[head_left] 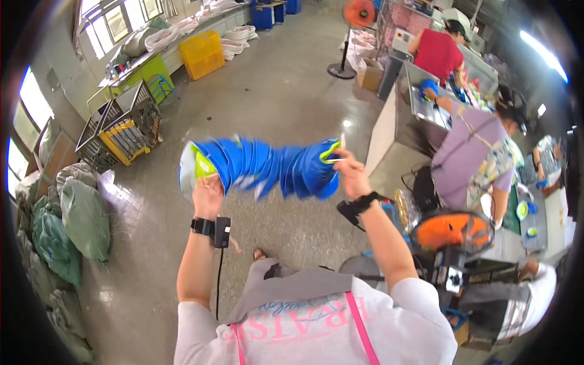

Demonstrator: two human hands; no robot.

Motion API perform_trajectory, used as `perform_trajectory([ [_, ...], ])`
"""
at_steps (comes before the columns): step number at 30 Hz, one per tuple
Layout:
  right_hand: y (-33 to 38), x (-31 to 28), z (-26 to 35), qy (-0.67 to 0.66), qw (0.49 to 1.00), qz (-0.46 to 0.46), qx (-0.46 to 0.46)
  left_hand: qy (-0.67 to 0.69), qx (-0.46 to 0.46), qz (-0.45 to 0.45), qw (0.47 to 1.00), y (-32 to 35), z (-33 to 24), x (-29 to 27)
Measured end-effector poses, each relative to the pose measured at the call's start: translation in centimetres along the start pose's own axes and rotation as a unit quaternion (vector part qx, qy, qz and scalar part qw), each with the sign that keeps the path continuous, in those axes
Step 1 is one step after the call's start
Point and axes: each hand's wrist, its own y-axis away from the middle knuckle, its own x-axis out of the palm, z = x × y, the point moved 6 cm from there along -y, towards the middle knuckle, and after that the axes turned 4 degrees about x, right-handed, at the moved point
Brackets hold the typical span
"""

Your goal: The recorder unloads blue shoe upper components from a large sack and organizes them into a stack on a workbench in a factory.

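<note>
A long sagging row of nested blue fabric pieces (258, 164), which look like caps, hangs between my hands over the floor. It is blurred by motion. At its left end, a white and lime-green inside shows, and my left hand (208, 193) is closed on that rim. My right hand (352, 173) pinches the other end, by a lime-green edge. Each wrist wears a black strap with a small box, and a cable hangs from the left one.
Green sacks (85, 219) lie along the left wall, near a metal rack (121, 125). A yellow crate (202, 55) stands beyond. At right are an orange fan (453, 231), a metal-topped table (420, 76) and several people at work. Another fan (347, 45) stands far ahead.
</note>
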Motion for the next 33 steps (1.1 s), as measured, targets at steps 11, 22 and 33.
perform_trajectory([
  [11,-12.0,-3.0,-4.6,-0.425,0.890,-0.145,-0.080,0.122,-0.093,0.306,0.939,-17.3,4.1,19.1],
  [22,-23.1,-14.9,-5.8,-0.359,0.850,-0.373,-0.095,0.019,-0.206,0.391,0.897,-31.5,20.6,30.9],
  [33,-33.9,-29.4,-2.9,-0.317,0.890,-0.324,-0.052,-0.026,-0.315,0.430,0.845,-39.3,35.2,48.9],
])
